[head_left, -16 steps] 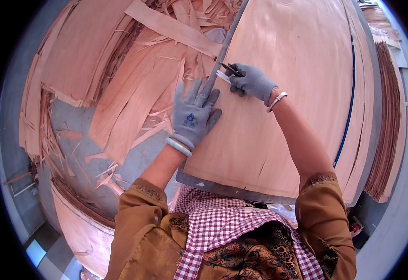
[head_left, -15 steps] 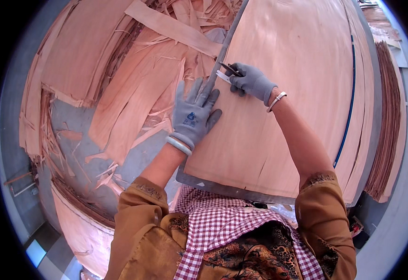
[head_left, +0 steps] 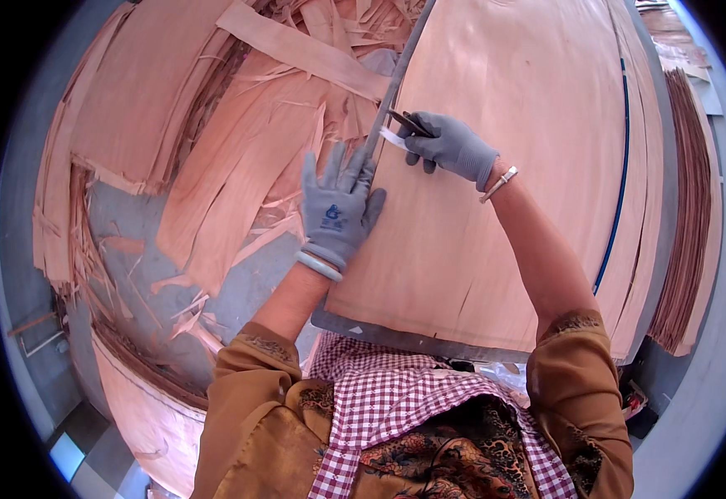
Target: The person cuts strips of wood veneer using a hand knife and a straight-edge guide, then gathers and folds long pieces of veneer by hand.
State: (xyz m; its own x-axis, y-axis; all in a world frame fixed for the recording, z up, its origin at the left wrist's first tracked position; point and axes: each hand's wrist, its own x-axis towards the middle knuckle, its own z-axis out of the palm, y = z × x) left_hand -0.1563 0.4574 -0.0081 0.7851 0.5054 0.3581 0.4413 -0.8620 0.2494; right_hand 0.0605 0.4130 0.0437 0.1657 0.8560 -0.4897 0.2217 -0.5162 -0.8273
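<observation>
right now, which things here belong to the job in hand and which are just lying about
Seemingly in use:
right hand
slim dark tool and white strip, both in that hand
left hand, at the sheet's left edge
large veneer sheet

Apparently lying about:
torn veneer pieces, left
long loose veneer strip
veneer stack, far right

Unclear: thin blue strip
</observation>
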